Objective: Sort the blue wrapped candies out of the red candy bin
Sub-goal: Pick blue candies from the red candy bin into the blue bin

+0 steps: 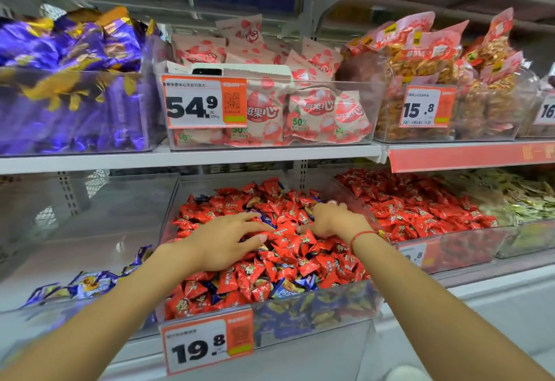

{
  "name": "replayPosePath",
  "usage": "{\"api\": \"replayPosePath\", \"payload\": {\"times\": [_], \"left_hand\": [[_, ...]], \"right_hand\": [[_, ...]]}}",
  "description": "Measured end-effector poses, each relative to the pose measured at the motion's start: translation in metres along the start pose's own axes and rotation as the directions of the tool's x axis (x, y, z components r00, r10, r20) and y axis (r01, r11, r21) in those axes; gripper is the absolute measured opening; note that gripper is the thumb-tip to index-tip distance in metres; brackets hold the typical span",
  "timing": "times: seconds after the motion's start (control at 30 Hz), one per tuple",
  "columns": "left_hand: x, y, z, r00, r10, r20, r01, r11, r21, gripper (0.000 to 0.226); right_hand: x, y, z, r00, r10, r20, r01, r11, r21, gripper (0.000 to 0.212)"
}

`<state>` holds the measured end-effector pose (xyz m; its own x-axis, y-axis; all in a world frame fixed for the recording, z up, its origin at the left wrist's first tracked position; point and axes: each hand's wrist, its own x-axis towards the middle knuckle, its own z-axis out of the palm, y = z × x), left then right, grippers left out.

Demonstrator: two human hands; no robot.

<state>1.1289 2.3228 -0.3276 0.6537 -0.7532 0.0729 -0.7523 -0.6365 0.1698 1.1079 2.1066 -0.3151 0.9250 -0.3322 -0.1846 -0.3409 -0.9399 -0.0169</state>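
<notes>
Two bare hands dig through a clear plastic bin (315, 305) heaped with red wrapped candies (303, 248).

The left hand (223, 242) lies spread, fingers relaxed, on the heap's middle; the right hand (330, 220) curls into the candies behind it, its grip unclear. Blue wrapped candies (286, 289) sit scattered at the bin's front; more (87, 286) lie left of the bin.

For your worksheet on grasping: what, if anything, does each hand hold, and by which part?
Cannot be told. The left hand rests spread on the red candies; the right hand digs in with fingers hidden.
</notes>
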Motion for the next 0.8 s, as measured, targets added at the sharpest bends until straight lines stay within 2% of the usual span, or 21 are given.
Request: {"api": "replayPosePath", "payload": {"times": [0.1, 0.23, 0.37, 0.4, 0.47, 0.57, 0.6, 0.7, 0.8], "left_hand": [[-0.009, 0.003, 0.001, 0.995, -0.023, -0.099, 0.027, 0.999, 0.038, 0.044], [-0.026, 0.009, 0.006, 0.979, -0.114, -0.172, 0.111, 0.994, -0.025, 0.044], [-0.047, 0.017, 0.011, 0.95, -0.141, -0.279, 0.109, 0.986, -0.125, 0.048], [-0.052, 0.019, 0.011, 0.941, -0.15, -0.303, 0.107, 0.983, -0.152, 0.049], [-0.061, 0.023, 0.01, 0.918, -0.186, -0.351, 0.118, 0.971, -0.206, 0.047], [-0.065, 0.03, 0.005, 0.888, -0.244, -0.391, 0.109, 0.935, -0.336, 0.04], [-0.064, 0.034, 0.003, 0.882, -0.251, -0.399, 0.081, 0.915, -0.396, 0.037], [-0.058, 0.043, 0.0, 0.878, -0.281, -0.387, 0.02, 0.83, -0.558, 0.035], [-0.048, 0.044, 0.0, 0.898, -0.3, -0.322, 0.016, 0.753, -0.658, 0.045]], "right_hand": [[0.004, -0.005, -0.002, 0.997, -0.077, -0.008, 0.077, 0.997, -0.003, 0.046], [-0.002, -0.004, -0.007, 0.988, -0.155, 0.006, 0.154, 0.986, 0.068, 0.039], [-0.008, 0.005, -0.007, 0.964, -0.222, -0.147, 0.254, 0.932, 0.258, 0.017], [-0.01, 0.009, -0.007, 0.953, -0.223, -0.204, 0.283, 0.896, 0.342, 0.019], [-0.02, 0.013, -0.007, 0.927, -0.212, -0.309, 0.356, 0.758, 0.547, 0.025], [-0.05, 0.008, -0.008, 0.913, -0.198, -0.358, 0.408, 0.402, 0.819, 0.031], [-0.059, 0.004, -0.007, 0.915, -0.205, -0.347, 0.396, 0.297, 0.869, 0.033], [-0.074, -0.011, 0.002, 0.92, -0.213, -0.33, 0.351, 0.07, 0.934, 0.034], [-0.076, -0.024, 0.005, 0.929, -0.221, -0.295, 0.258, -0.182, 0.949, 0.032]]}}
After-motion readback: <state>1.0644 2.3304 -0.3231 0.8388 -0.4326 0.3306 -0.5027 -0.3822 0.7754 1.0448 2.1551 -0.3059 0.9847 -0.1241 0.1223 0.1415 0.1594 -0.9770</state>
